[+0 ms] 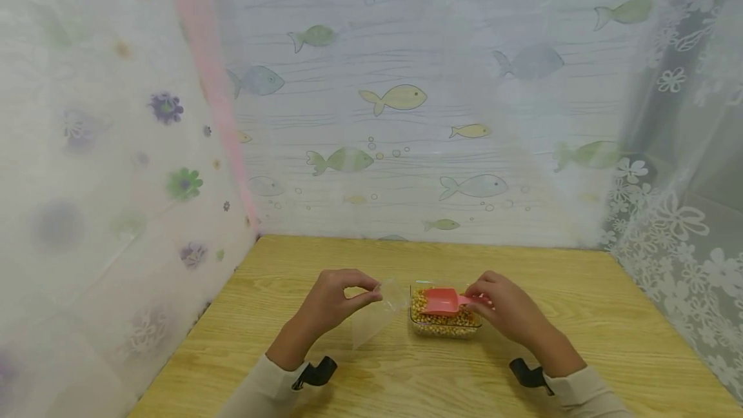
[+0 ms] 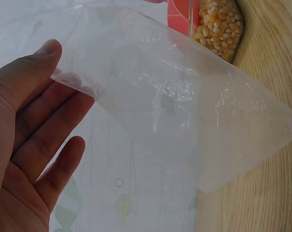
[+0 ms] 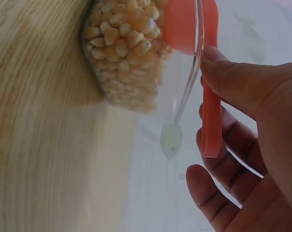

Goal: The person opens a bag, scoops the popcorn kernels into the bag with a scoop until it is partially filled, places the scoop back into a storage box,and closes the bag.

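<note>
A clear plastic bag (image 2: 160, 92) hangs from my left hand (image 1: 342, 298), its edge pinched between thumb and fingers. In the head view the bag slants down toward the table, left of a clear plastic container (image 1: 445, 332). Yellow corn kernels (image 3: 129, 38) fill much of that container. My right hand (image 1: 507, 305) holds a pinkish-red scoop (image 1: 442, 302) by its handle, thumb against the fingers. The scoop's bowl is over the kernels inside the container's rim, and its hollow shows no kernels in the head view.
The container stands on a wood-grain table (image 1: 313, 257). A curtain printed with fish (image 1: 400, 97) hangs behind the table, with a flowered curtain (image 1: 186, 184) at the left and a lacy one (image 1: 685, 218) at the right. Black wrist mounts (image 1: 318, 371) sit at both cuffs.
</note>
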A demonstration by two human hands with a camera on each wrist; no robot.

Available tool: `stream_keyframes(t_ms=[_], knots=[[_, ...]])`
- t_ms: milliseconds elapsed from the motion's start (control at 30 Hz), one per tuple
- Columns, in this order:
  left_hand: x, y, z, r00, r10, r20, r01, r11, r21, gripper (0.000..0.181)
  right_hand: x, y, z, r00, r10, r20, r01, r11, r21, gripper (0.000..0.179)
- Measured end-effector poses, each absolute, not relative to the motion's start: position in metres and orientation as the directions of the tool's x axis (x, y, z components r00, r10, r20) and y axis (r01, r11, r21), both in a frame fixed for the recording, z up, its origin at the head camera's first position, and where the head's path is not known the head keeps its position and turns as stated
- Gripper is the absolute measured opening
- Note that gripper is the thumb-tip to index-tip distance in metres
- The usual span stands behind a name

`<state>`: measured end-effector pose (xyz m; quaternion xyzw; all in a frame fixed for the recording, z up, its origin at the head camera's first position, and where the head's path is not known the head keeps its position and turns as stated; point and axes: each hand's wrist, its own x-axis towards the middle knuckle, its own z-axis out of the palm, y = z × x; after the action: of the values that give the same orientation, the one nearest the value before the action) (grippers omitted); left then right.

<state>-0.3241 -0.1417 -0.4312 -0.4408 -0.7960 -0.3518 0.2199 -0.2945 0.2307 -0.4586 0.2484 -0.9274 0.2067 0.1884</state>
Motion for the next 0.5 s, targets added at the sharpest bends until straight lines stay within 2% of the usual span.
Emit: stream_keyframes(t_ms=[267, 500], knots=[[-0.325, -0.141, -0.432, -0.514, 0.547, 0.661, 0.857, 0.360, 0.369, 0.017, -0.298, 0.231, -0.467, -0.810, -0.359, 0.464, -0.558, 0.713, -0.425, 0.013], [-0.325, -0.141, -0.433, -0.513, 0.547, 0.662, 0.857, 0.366, 0.363, 0.017, -0.302, 0.234, -0.473, -0.830, -0.336, 0.445, -0.540, 0.681, -0.494, 0.014]])
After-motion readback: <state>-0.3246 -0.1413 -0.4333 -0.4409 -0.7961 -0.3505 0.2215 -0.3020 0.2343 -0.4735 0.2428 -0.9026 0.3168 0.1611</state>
